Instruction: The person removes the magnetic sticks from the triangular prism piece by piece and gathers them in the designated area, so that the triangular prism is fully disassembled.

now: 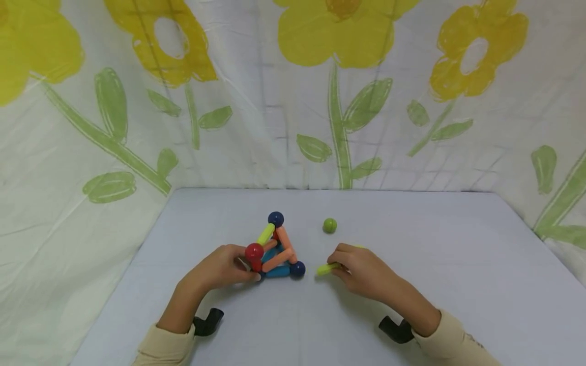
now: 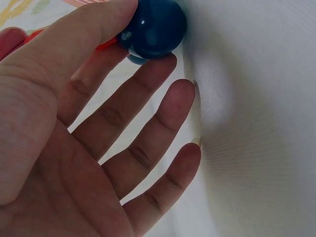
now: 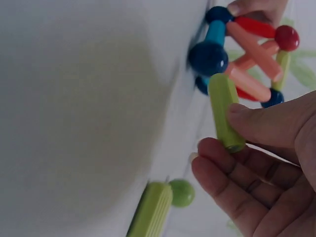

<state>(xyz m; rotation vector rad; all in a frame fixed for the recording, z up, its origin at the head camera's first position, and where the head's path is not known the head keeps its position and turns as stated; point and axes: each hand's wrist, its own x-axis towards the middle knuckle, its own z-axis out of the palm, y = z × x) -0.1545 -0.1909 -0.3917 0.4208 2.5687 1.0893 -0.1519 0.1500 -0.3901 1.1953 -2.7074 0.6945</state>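
Note:
A frame of coloured rods and balls, like a magnetic building toy, stands on the table; an orange rod (image 1: 277, 260) crosses its front. My left hand (image 1: 224, 267) holds its near left corner, thumb and fingertips on a dark blue ball (image 2: 158, 27). Above that corner sits a red ball (image 1: 254, 252), and another dark blue ball (image 1: 275, 219) tops the frame. To the right, my right hand (image 1: 366, 269) pinches a yellow-green rod (image 3: 224, 108) between thumb and fingers. The rod's free end points toward the blue ball (image 1: 297, 269) at the near right corner, apart from it in the head view.
A green ball (image 1: 329, 225) lies on the white table (image 1: 435, 229) behind the right hand. Another yellow-green rod (image 3: 152, 212) lies near it, mostly hidden by that hand in the head view. A flower-printed cloth (image 1: 256, 127) hangs behind the table.

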